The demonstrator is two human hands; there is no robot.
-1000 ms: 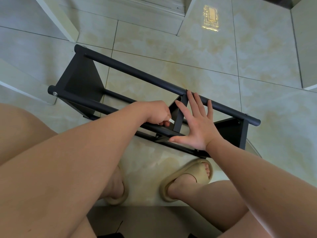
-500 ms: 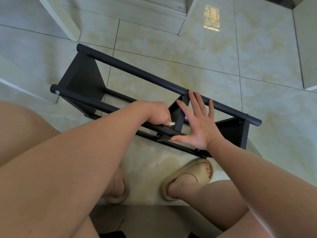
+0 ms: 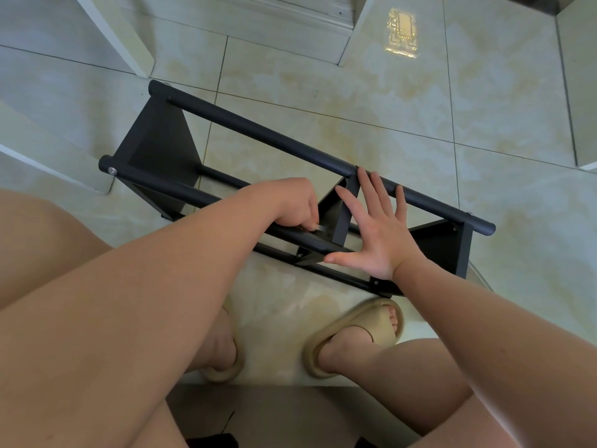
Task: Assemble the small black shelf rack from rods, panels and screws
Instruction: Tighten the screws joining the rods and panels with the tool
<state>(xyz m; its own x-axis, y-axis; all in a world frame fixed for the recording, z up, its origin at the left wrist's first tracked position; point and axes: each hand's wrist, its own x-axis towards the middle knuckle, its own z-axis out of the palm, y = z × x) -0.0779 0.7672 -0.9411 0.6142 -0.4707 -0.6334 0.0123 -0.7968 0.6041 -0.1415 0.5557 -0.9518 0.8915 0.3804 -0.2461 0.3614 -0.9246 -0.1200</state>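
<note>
The small black shelf rack [image 3: 258, 134] lies on its side on the tiled floor, its long rods running from upper left to lower right between black panels. A middle panel [image 3: 342, 215] stands between the rods. My left hand [image 3: 292, 205] is curled at the near rod beside that panel and pinches a small pale tool or screw [image 3: 318, 228]; what it is I cannot tell. My right hand [image 3: 378, 234] lies flat with spread, straight fingers against the middle panel, fingertips reaching the far rod.
White furniture legs [image 3: 119, 33] stand at the upper left, and a white edge [image 3: 48, 166] runs along the left. My two feet in beige sandals [image 3: 355, 334] rest on the floor just in front of the rack. Tiled floor [image 3: 420, 92] stretches beyond it.
A small pale piece now shows at my left fingertips by the middle panel. Both hands stay in nearly the same place.
</note>
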